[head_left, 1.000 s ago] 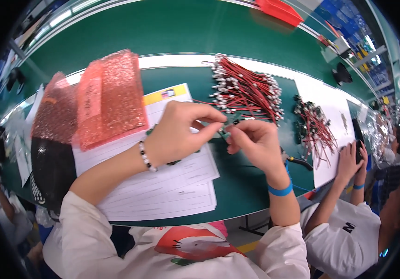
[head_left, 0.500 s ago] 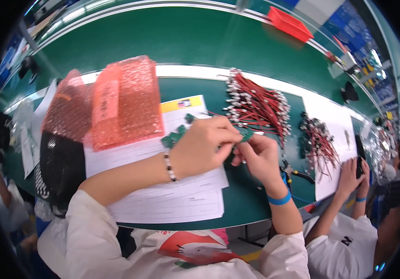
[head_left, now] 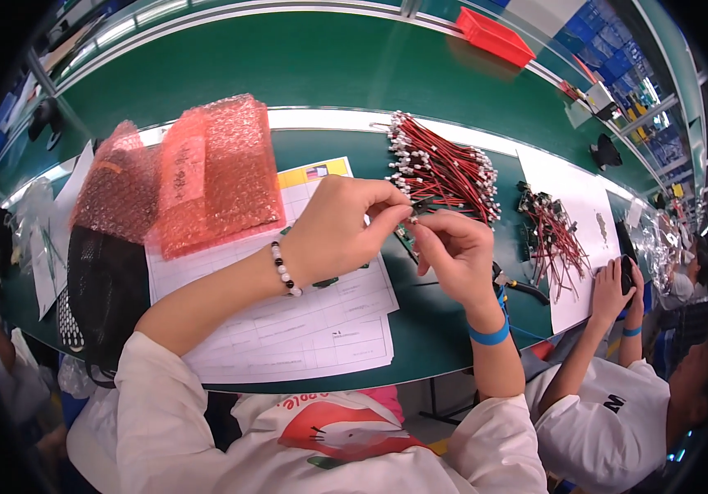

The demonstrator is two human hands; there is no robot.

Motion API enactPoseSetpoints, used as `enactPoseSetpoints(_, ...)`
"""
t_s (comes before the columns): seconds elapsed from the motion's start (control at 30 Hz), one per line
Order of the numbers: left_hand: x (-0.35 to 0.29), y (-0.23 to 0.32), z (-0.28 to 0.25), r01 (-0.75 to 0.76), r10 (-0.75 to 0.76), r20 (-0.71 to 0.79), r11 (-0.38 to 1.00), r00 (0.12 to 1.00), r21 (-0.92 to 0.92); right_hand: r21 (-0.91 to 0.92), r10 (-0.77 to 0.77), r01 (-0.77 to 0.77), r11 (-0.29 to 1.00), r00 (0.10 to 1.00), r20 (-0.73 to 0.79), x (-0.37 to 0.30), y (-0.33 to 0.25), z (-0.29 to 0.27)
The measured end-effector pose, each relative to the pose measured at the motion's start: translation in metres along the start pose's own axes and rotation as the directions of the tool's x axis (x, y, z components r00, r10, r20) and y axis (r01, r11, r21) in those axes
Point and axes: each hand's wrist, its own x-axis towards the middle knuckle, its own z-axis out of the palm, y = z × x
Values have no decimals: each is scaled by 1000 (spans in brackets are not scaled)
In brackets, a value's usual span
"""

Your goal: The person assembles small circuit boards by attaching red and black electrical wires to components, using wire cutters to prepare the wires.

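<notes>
Two narrow pinches on my feed: left hand (head_left: 339,224), right hand (head_left: 457,253), both at one green board (head_left: 404,236). Exact contacts I can't tell.

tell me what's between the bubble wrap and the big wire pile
Between bubble wrap and wire pile, the head view shows yellow-banded paper, the left hand and strips of green table.

Left head-worn fisheye, close above green workbench (head_left: 432,342), facing down.
</notes>
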Motion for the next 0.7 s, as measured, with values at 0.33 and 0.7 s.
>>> enactPoseSetpoints(0.33,-2,0,2,-132,134,-10,985,991,111,-204,-247,233,951,968,-47,2,3,-18)
enactPoseSetpoints(0.7,-7,2,8,-302,317,-83,941,945,151,-72,-295,293,953,956,-10,-2,5,-12)
